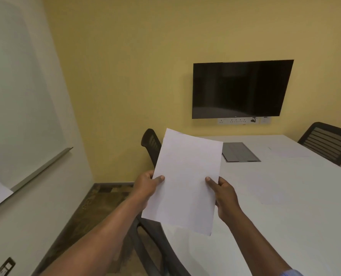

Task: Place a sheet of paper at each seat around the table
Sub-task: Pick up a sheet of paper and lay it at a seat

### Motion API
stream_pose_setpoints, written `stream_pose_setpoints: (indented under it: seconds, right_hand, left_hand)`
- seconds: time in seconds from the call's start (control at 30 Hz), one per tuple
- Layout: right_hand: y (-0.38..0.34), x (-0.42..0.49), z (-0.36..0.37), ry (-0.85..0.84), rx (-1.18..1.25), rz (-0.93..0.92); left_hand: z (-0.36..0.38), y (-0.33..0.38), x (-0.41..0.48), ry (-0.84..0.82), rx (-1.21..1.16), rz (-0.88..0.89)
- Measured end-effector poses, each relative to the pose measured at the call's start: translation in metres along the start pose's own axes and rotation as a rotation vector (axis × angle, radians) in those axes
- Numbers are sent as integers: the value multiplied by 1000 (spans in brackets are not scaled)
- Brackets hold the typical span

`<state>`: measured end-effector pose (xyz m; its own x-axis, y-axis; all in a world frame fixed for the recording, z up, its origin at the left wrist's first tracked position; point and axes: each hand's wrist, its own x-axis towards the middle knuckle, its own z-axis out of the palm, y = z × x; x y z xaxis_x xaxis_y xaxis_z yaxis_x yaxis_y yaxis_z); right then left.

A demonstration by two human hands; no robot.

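I hold white paper upright in front of me, above the near left corner of the white table. My left hand pinches its left edge and my right hand pinches its right edge, thumbs on the front face. I cannot tell whether it is one sheet or a thin stack. One sheet lies flat on the table to the right of my hands. Another sheet lies at the far right, in front of a black chair.
A black chair stands at the table's far left side, another black chair just below the paper. A grey cable box lid is set in the table. A dark wall screen hangs ahead; a whiteboard is left.
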<state>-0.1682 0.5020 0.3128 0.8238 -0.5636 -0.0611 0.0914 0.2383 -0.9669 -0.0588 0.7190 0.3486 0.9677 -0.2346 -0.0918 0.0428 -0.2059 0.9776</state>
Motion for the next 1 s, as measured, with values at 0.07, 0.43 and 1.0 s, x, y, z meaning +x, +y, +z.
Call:
stream_pose_setpoints:
  seconds: [0.07,0.43,1.0]
  right_hand:
    - [6,17,25,-1,3,14]
    - [47,102,179,-20,112,125]
    - [81,220,354,212,154,82]
  left_hand:
    - [-18,1,27,10,10,7]
    - [-136,-13,175,-68,52,24]
    - [-243,0,395,-342,59,19]
